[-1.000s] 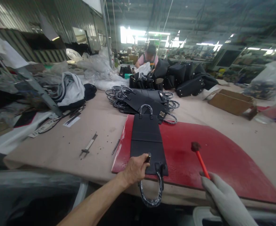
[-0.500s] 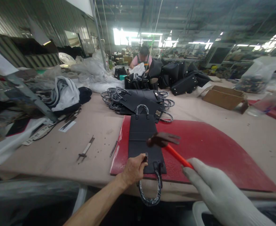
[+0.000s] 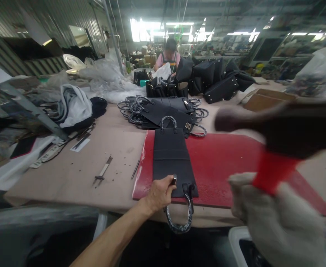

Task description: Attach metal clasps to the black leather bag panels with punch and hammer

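A flat black leather bag panel point(image 3: 172, 159) lies on a red mat point(image 3: 224, 163), one wrapped handle point(image 3: 179, 217) hanging over the table's near edge. My bare left hand point(image 3: 160, 193) is closed on a small metal punch point(image 3: 174, 180) standing on the panel's near end. My right hand point(image 3: 276, 218), in a white glove, grips a hammer point(image 3: 279, 129) with a red shaft and dark head, raised close to the camera and blurred.
Several more black panels with wrapped handles point(image 3: 163, 111) are piled behind the mat. Finished black bags point(image 3: 215, 81) and a seated person point(image 3: 170, 55) are at the far end. A cardboard tray point(image 3: 268, 100) lies at right. Small metal tools point(image 3: 103, 172) rest on the table at left.
My right hand has swung the hammer up from over the panel to high and close in front of the camera. My left hand stays on the punch.
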### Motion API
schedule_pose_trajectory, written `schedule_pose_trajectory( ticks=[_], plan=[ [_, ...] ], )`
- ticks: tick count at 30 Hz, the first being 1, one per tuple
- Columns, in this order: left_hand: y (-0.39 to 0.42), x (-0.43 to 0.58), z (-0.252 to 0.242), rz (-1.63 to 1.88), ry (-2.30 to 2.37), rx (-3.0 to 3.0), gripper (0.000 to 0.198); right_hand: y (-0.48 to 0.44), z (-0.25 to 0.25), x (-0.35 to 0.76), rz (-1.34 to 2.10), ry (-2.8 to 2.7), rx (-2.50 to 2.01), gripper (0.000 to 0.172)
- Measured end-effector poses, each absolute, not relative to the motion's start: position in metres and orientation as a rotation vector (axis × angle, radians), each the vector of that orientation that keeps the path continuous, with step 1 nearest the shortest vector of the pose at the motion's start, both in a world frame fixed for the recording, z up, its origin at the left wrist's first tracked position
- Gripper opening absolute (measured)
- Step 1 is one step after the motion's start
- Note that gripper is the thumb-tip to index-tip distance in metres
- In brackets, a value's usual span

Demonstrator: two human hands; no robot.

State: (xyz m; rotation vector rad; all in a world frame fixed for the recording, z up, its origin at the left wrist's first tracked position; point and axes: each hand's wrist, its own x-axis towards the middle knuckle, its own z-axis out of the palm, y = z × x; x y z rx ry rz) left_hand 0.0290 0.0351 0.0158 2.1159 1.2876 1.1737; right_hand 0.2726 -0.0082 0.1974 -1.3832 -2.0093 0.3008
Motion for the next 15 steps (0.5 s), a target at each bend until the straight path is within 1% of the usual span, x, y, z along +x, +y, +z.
schedule_pose_trajectory(
  ticks=[3,5,7,11,13,15],
  plan=[
    [0.036,0.028,0.016,1.147,1.282,2.122,0.026,-0.004,0.175,0.278,0.262,-2.303,-1.518,0.037],
    [0.036,0.028,0.015,1.14,1.284,2.121,0.022,0.002,0.16,0.289,0.262,-2.393,-1.668,0.037],
    [0.036,0.028,0.014,1.145,1.293,2.116,0.018,0.011,0.145,0.303,0.24,-2.377,-1.83,0.035],
    [0.035,0.028,0.013,1.153,1.291,2.098,0.016,0.029,0.111,0.329,-0.021,-2.222,-2.166,0.029],
    [0.034,0.028,0.016,1.172,1.285,2.077,0.015,0.036,0.09,0.334,-0.159,-2.17,-2.179,0.028],
    [0.032,0.028,0.019,1.193,1.28,2.048,0.014,0.039,0.072,0.331,-0.256,-2.168,-2.096,0.032]
  ],
)
